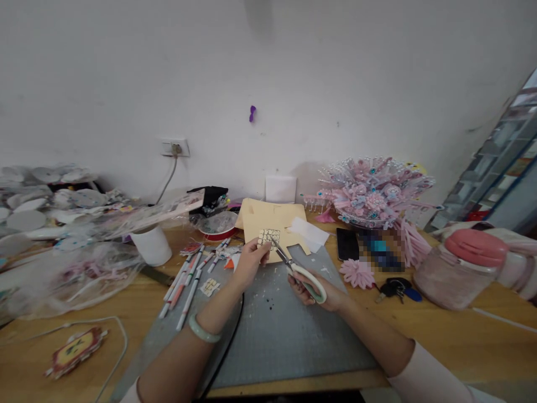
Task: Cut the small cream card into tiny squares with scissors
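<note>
My left hand [250, 261] pinches a small piece of cream paper [264, 235] marked with a dark grid of lines. In my right hand [312, 290] is a pair of scissors [312, 281] with white and green handles. The blades point up and left and meet the patterned piece; whether they are parted I cannot tell. Just behind lies a larger cream sheet [255, 215] with a rectangular notch in its edge. A few cut cream pieces [210, 287] lie to the left of my left hand on the grey cutting mat [268, 336].
Several marker pens [189, 296] lie left on the mat. At the right are a phone [347, 244], a pink flower [357, 273], keys [394, 287] and a pink-lidded jar [457, 274]. Behind them stands a beaded pink headdress [373, 193]. A black cable [235, 336] crosses the mat.
</note>
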Demonstrator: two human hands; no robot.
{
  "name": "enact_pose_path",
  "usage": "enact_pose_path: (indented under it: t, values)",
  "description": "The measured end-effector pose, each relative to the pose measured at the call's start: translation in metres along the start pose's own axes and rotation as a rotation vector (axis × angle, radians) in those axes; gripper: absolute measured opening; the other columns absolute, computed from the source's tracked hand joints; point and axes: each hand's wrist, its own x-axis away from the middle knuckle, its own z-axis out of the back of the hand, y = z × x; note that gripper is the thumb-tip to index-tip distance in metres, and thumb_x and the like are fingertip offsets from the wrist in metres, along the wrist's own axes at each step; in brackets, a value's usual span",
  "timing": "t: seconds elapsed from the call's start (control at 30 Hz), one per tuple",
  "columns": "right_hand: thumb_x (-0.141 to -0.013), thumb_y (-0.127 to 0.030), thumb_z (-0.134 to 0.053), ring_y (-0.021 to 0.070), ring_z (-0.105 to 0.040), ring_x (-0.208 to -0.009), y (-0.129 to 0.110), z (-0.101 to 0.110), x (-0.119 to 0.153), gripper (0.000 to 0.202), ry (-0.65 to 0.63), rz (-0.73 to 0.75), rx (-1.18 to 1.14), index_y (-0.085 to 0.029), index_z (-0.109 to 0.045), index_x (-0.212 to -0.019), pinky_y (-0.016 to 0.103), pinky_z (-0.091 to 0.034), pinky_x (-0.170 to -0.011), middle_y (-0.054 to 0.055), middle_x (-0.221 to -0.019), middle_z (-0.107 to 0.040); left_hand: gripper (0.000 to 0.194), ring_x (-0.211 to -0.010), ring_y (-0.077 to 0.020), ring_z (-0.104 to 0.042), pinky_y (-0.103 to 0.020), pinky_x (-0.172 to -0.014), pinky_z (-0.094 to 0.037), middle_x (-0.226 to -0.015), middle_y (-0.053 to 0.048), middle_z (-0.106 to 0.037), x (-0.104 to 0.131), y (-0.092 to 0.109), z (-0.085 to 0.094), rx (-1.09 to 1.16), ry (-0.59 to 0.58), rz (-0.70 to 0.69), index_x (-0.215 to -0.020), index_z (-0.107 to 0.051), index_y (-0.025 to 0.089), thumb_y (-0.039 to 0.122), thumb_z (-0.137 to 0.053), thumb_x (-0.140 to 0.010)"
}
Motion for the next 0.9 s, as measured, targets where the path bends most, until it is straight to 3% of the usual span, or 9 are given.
enact_pose_path:
  t: [0.5, 0.67, 0.9]
  values:
    - [-0.056, -0.047, -0.077, 0.0026, -0.037, -0.041, 0.003, 0.0, -0.003, 0.043, 0.001, 0.002, -0.039, -0.016, -0.054, -0.074, 0.014, -0.015, -0.033, -0.006, -0.058, -0.048, 0.03, -0.038, -0.0063, -0.037, -0.02, -0.042, -0.027, -0.046, 0.005, -0.047, 0.005, -0.006, -0.01, 0.047, 0.057, 0.042, -0.058, -0.046, 0.017, 0.043, -0.059, -0.065]
    - [-0.062, -0.048, -0.073, 0.0026, -0.034, -0.041, 0.007, 0.004, -0.005, 0.039, -0.001, 0.01, -0.065, -0.016, -0.055, -0.076, 0.015, -0.015, -0.034, -0.006, -0.056, -0.046, 0.031, -0.038, -0.0071, -0.038, -0.021, -0.041, -0.027, -0.046, 0.003, -0.049, 0.009, -0.009, -0.015, 0.055, 0.023, 0.094, -0.056, -0.053, 0.015, 0.044, -0.059, -0.062]
    - [-0.058, -0.048, -0.075, 0.0027, -0.034, -0.04, 0.006, 0.002, -0.005, 0.042, -0.011, 0.0, -0.091, -0.015, -0.055, -0.075, 0.015, -0.014, -0.034, -0.006, -0.055, -0.045, 0.03, -0.039, -0.0083, -0.037, -0.022, -0.041, -0.027, -0.046, 0.003, -0.046, 0.014, -0.009, -0.019, 0.075, -0.024, 0.118, -0.06, -0.056, 0.015, 0.045, -0.057, -0.065]
